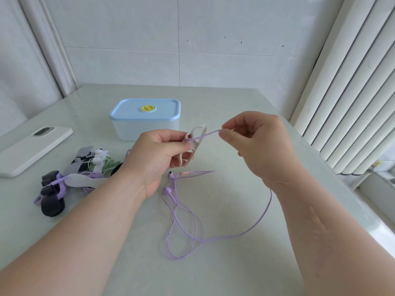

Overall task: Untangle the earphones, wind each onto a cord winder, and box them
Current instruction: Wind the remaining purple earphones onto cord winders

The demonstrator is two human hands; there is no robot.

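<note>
The left grip (158, 159) holds a cream cord winder (198, 135) above the bench (235, 274), the winder's lower part hidden behind the fingers. The right grip (256, 144) pinches the cord of the purple earphones (167, 190) just right of the winder. How the cord sits on the winder is hard to make out. The rest of the cord loops on the near bench. The lidded box (145, 122) stands farther back. At left, a pile of wound earphones (70, 178) is partly hidden by the forearm, near a phone (32, 150).

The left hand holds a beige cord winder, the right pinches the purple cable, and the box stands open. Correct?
No: the head view shows the white plastic box closed, its light-blue lid on. The left hand holds the beige cord winder; the right hand pinches the purple earphone cable.
</note>
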